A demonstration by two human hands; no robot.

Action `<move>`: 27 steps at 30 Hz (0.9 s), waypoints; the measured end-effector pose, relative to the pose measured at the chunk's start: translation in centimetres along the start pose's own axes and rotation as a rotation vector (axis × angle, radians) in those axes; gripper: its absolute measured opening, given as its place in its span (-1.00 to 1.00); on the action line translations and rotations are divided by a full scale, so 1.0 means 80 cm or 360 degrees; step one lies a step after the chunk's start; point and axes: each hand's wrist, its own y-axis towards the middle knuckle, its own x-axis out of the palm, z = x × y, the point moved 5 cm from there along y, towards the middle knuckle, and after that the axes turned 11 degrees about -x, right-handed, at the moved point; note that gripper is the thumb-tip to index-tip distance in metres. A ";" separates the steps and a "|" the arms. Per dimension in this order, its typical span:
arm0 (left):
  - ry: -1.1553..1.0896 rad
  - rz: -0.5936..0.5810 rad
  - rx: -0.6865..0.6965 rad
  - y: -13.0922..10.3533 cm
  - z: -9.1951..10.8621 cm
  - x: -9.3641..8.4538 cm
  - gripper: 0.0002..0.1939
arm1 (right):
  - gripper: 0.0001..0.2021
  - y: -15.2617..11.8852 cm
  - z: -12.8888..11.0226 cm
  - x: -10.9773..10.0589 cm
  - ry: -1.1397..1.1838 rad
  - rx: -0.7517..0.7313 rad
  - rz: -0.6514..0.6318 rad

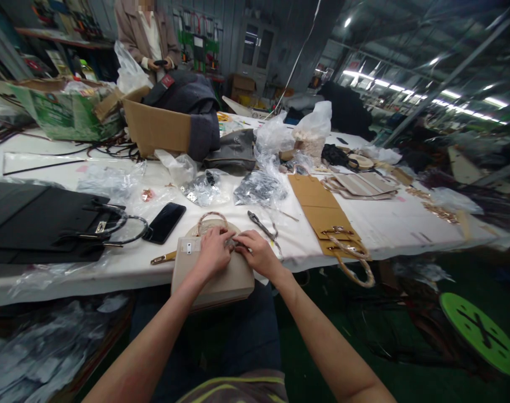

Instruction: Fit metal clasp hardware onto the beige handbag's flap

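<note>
Resting at the near edge of the white tabletop (112,274), a tan bag (213,274) sits under both hands. The left hand (212,253) and right hand (258,253) pinch a small metal piece (232,244) on top. A black phone (164,222) lies near.

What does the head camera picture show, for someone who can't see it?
Both hands, left hand and right hand, press on a beige handbag at the edge of a cluttered white table. A black phone, pliers and black handbags lie nearby.
</note>
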 end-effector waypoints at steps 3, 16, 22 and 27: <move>-0.0007 0.0009 0.0002 0.000 -0.001 0.001 -0.50 | -0.71 -0.004 0.000 0.002 0.0020 -0.0024 0.0116; -0.0010 -0.0026 -0.0052 0.001 -0.002 -0.001 -0.50 | -0.79 0.005 0.000 0.001 0.0085 0.0156 -0.0063; 0.0013 -0.0034 -0.0050 0.004 -0.001 -0.001 -0.51 | -0.66 0.012 0.027 -0.024 0.0118 0.0317 0.0050; 0.0035 -0.0064 -0.0121 0.013 -0.003 0.000 -0.49 | -0.74 0.034 0.117 -0.044 -0.0471 0.0840 0.0034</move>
